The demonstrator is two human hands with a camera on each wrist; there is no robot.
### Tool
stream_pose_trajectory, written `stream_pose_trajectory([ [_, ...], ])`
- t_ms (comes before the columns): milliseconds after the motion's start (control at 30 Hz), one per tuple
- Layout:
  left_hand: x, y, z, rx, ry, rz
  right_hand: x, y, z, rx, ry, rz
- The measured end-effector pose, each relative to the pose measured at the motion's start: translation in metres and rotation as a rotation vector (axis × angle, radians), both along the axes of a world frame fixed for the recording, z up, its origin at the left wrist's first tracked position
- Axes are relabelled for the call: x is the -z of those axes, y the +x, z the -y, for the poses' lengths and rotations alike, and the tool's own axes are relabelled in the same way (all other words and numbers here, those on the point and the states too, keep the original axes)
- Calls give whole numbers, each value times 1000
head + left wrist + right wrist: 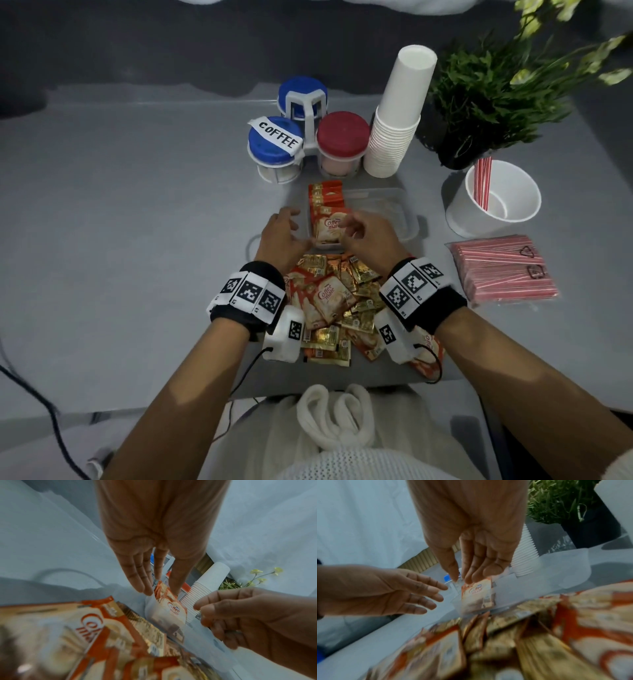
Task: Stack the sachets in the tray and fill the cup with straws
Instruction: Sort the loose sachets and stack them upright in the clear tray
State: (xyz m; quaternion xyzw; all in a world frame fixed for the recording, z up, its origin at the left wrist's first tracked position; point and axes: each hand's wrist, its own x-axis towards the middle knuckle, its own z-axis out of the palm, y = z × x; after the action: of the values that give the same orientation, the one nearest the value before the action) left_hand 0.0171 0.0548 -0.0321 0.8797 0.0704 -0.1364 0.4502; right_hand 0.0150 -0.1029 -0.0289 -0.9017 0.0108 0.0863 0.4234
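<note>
Hovering mid-frame, the right hand point(368, 236) has a narrow grip pinching the front orange-and-cream Coffee-mate sachet point(330, 229) standing in the clear plastic tray point(407, 219); the left hand point(284, 236) is wide, fingers spread beside it.

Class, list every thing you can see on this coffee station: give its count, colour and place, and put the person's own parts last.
Tray: one, clear plastic, centre of the table.
Standing sachets: one row, orange and cream, upright at the tray's left end.
Loose sachets: a heap, orange-cream and gold, nearer the person than the tray.
Cup: one, white, right of the tray, holding a few red-striped straws.
Straw packet: one, red and white, flat, below the cup.
Cup stack: one tall stack, white, behind the tray.
Jars: three in a white holder, two blue lids, one red; one labelled COFFEE.
Plant: one, green, dark pot, back right.
Left hand: fingers relaxed beside the tray's left end.
Right hand: fingertips at the front sachet.
</note>
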Motion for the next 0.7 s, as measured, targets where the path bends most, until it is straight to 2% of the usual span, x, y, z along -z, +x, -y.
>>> stream_pose_trajectory([
  [167,7,-26,-6,83,82,-15,11,-25,-6,-234,-255,-220],
  [333,15,-48,-9,109,90,-78,20,-44,-17,-358,-433,-219],
  [467,16,-56,-9,140,105,-122,22,-44,-20,-286,-352,-236],
  [567,13,-56,-11,120,71,-102,23,-43,-17,-189,-202,-217],
  [633,13,-52,-11,60,-27,-112,18,-41,-15,-98,-76,-159],
  [700,10,-48,-10,-46,-232,-199,12,-38,-14,-25,15,-105],
])
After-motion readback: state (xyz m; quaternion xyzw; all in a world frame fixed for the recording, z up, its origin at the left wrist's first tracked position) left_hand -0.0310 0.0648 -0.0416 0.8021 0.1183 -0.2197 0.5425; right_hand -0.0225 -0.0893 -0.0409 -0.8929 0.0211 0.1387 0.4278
